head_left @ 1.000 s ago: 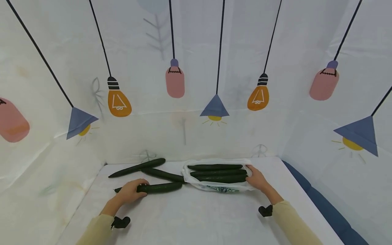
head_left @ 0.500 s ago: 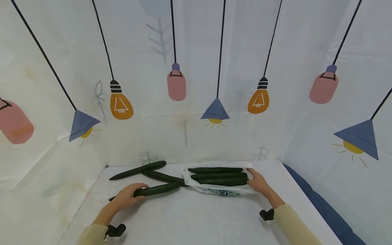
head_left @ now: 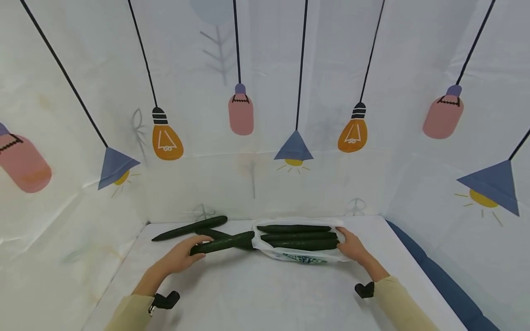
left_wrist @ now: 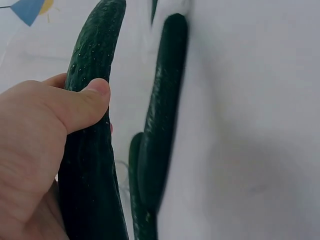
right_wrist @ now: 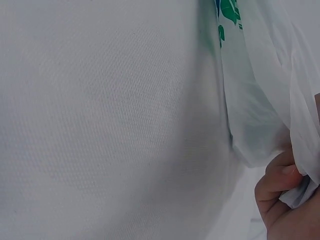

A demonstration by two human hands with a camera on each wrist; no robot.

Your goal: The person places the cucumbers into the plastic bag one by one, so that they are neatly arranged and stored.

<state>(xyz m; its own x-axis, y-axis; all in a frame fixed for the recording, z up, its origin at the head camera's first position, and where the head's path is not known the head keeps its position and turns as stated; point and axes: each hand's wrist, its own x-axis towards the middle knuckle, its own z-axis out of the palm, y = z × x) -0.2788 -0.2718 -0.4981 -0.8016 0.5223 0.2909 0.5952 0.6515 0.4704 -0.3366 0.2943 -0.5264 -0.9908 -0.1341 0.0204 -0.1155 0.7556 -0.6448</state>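
Note:
My left hand (head_left: 179,256) grips a dark green cucumber (head_left: 223,244) near its left end, with the thumb laid across it in the left wrist view. This cucumber is tilted up, its far end at the left edge of a white plastic bag (head_left: 273,253). The bag lies on its side, its top spread wide around three cucumbers (head_left: 304,244). My right hand (head_left: 352,246) pinches the bag's right edge; in the right wrist view, bunched plastic shows between thumb and fingers. Behind the held cucumber lies another cucumber (head_left: 206,231), partly hidden.
One more cucumber (head_left: 188,229) lies slantwise at the table's back left. White sheeting (head_left: 256,184) printed with lamps encloses the white table (head_left: 265,294) at the back and sides. Blue padding (head_left: 447,280) runs along the right edge.
My left hand has slid to the left end of the cucumber, lifted it and moved it right toward the bag. My right hand keeps its place at the bag's edge.

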